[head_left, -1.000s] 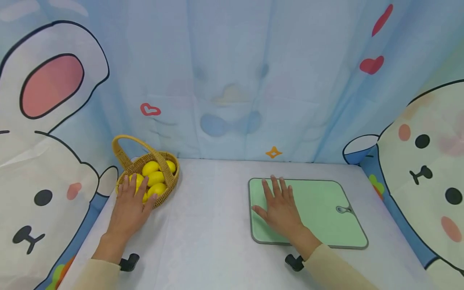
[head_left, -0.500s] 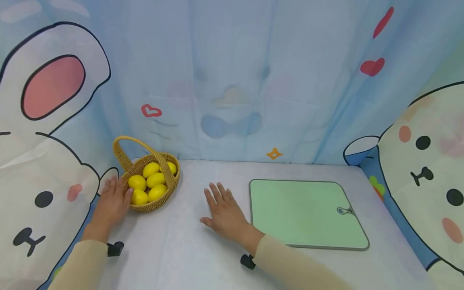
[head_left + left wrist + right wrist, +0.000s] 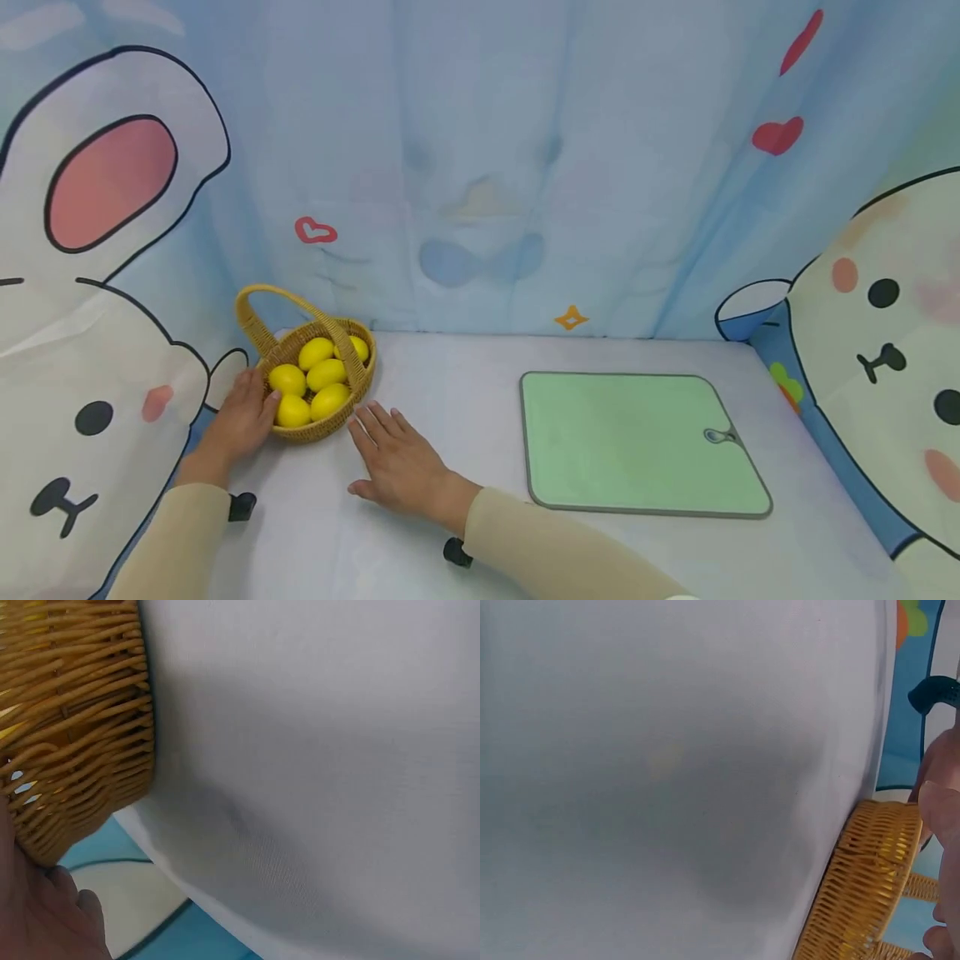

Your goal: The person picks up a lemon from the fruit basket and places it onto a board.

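Observation:
A wicker basket [image 3: 315, 432] with an arched handle [image 3: 288, 293] stands at the back left of the white table. Several smooth yellow oval fruits [image 3: 327, 374], which look like lemons, lie in it. My left hand [image 3: 238, 421] rests against the basket's left side, its thumb near the rim. In the left wrist view its fingers [image 3: 90, 907] show beside the basket's woven wall [image 3: 82, 705]. With fingers extended, my right hand [image 3: 401, 467] is over the table just right of the basket, its fingertips close to the near right wall. I cannot tell whether they touch.
A pale green cutting board [image 3: 637, 442] with a grey edge lies flat on the right of the table [image 3: 442, 375]. A light blue printed curtain [image 3: 480, 167] hangs behind the table, and cartoon-printed cloth [image 3: 885, 375] flanks both sides.
My right hand has moved left from over the cutting board to beside the basket. My left hand has shifted from over the basket's front left to its left side. The basket stays nearly still.

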A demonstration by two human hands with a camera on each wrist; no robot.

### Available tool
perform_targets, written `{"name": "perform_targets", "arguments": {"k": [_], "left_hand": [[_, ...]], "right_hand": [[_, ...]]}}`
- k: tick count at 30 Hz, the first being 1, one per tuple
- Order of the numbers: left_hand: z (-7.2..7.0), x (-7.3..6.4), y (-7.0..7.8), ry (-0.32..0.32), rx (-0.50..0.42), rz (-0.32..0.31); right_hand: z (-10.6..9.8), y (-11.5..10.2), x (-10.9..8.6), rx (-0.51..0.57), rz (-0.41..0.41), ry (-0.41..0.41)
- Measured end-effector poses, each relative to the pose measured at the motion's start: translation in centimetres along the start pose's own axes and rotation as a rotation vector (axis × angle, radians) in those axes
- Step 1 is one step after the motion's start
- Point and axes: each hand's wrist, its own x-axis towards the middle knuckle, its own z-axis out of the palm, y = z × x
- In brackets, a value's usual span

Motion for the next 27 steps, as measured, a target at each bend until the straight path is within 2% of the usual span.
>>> {"name": "perform_targets", "arguments": {"k": [7, 14, 19, 24, 27], "left_hand": [[1.8, -0.3, 2.1, 0.020, 0.047, 0.041], [4.7, -1.6, 6.4, 0.024, 0.065, 0.056], [6.5, -2.9, 10.2, 0.025, 0.060, 0.070], [8.3, -4.0, 13.6, 0.081, 0.049, 0.061], [9.4, -4.9, 15.3, 0.114, 0.049, 0.070]], "right_hand": [[-0.2, 0.5, 0.1, 0.020, 0.013, 0.000], [0.0, 2.0, -0.8, 0.070, 0.054, -0.016], [1.0, 3.8, -2.5, 0.094, 0.104, -0.028], [1.5, 5.6, -4.9, 0.099, 0.126, 0.003], [1.7, 6.7, -6.7, 0.108, 0.113, 0.032]]}}
